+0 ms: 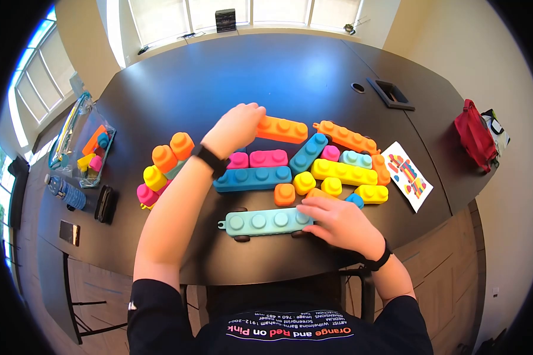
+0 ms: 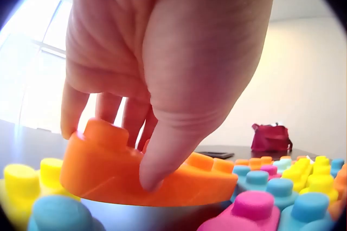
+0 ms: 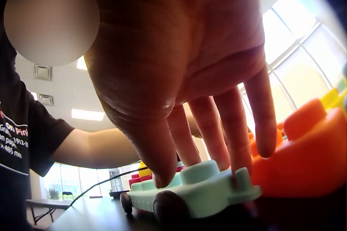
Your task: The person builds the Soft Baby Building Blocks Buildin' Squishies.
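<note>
Mint-green, the wheeled base (image 1: 259, 221) sits on the table (image 1: 231, 71), its right end pinched by the right hand (image 1: 344, 225). Beyond it lies a long blue block (image 1: 253, 179), then a pink block (image 1: 268, 158); behind these, the left hand (image 1: 234, 127) pinches a long orange block (image 1: 283, 129).

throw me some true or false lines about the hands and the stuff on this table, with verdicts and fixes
1. The left hand holds an orange block. True.
2. The right hand holds a yellow block. False: the right hand holds the pale teal block.
3. The pale teal block has dark wheels. True.
4. The bag is on the left in the head view. False: the bag is on the right.
5. The sheet lies nearer the bag than the bottle does. True.
</note>
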Motion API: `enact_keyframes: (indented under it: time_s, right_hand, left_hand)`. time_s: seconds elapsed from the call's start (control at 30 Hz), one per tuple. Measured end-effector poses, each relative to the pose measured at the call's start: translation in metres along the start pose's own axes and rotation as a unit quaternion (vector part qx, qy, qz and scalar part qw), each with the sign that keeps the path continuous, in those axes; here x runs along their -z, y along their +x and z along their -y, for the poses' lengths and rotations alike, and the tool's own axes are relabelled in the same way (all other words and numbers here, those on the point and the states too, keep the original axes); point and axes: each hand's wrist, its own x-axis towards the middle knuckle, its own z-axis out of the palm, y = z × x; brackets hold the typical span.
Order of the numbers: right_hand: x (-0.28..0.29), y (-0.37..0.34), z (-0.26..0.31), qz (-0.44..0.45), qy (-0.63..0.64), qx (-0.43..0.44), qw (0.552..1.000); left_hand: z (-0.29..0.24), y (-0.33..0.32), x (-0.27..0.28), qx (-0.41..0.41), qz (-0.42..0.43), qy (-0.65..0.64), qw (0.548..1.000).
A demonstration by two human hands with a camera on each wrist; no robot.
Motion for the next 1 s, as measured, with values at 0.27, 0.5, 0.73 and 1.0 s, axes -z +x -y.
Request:
enact_keyframes:
  time_s: [0.27, 0.5, 0.73, 1.0]
  right_hand:
    - [0.015, 0.003, 0.001, -0.141, 0.04, -0.091, 0.985]
    - [0.011, 0.004, 0.005, -0.03, 0.103, -0.07, 0.992]
    - [0.002, 0.003, 0.005, -0.007, 0.078, -0.037, 0.996]
    - [-0.001, 0.003, 0.005, -0.007, 0.125, -0.065, 0.99]
  left_hand:
    - [-0.073, -0.128, 0.06, -0.004, -0.047, -0.173, 0.984]
    - [-0.102, -0.18, 0.053, 0.013, -0.039, -0.261, 0.965]
    - [-0.103, -0.192, 0.046, 0.047, -0.035, -0.258, 0.964]
    - [-0.101, -0.197, 0.045, 0.071, -0.047, -0.247, 0.965]
